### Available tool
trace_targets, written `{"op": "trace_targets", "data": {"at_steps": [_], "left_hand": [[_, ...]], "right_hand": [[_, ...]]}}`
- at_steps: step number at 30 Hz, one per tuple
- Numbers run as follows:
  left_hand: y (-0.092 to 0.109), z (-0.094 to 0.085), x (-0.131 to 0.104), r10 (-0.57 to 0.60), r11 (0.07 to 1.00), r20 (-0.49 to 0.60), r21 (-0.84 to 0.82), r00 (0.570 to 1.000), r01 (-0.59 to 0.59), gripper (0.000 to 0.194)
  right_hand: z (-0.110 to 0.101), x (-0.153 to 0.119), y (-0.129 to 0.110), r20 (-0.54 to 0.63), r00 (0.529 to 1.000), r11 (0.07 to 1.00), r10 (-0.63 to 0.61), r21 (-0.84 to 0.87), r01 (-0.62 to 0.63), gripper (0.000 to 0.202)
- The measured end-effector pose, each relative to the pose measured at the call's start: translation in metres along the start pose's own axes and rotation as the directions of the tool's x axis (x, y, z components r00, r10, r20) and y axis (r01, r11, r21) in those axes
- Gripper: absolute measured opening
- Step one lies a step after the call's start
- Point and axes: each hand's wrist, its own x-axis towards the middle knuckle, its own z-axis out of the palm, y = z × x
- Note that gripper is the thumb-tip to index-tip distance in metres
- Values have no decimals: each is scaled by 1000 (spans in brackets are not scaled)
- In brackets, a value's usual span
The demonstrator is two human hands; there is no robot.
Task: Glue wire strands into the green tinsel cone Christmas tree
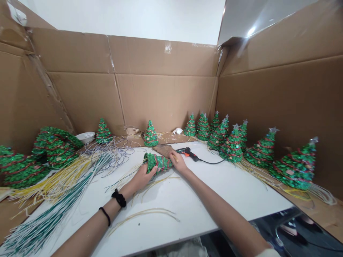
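A small green tinsel Christmas tree (159, 162) with red garland lies tilted on its side above the white tabletop, its wide base toward the left. Wrapped around that base end is my left hand (143, 176), thumb on the near side. At the narrow end, my right hand (178, 161) is closed, with a bit of thin yellowish material by its fingers; what it pinches is too small to name. Just beyond lies a brown board (163, 150). A black and orange glue gun (189, 154) rests to the right of it, its cord running right.
Bundles of green-and-white strands (72, 189) and yellow strands (57, 176) spread at left. Loose straw-coloured strips (144, 212) lie in front. Finished trees (232, 144) line the right side; another tree (150, 134) stands behind. A white bowl (85, 137) sits back left. Cardboard walls (166, 92) enclose the table.
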Motion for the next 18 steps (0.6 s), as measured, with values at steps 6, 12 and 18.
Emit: {"op": "trace_targets", "data": {"at_steps": [6,12,18], "left_hand": [[0,0,0,-6,1000,-15,-7,1000,6,35],[0,1,0,-9,1000,-11,-6,1000,9,36],[-1,0,1,-2,1000,-3,-7,1000,2,37]], "right_hand": [[1,1,3,-13,1000,1000,-26,-3,26,22],[2,1,4,-20,999,1000,-26,-7,26,23],[1,0,2,-21,999,1000,-28,-10,28,22]]}}
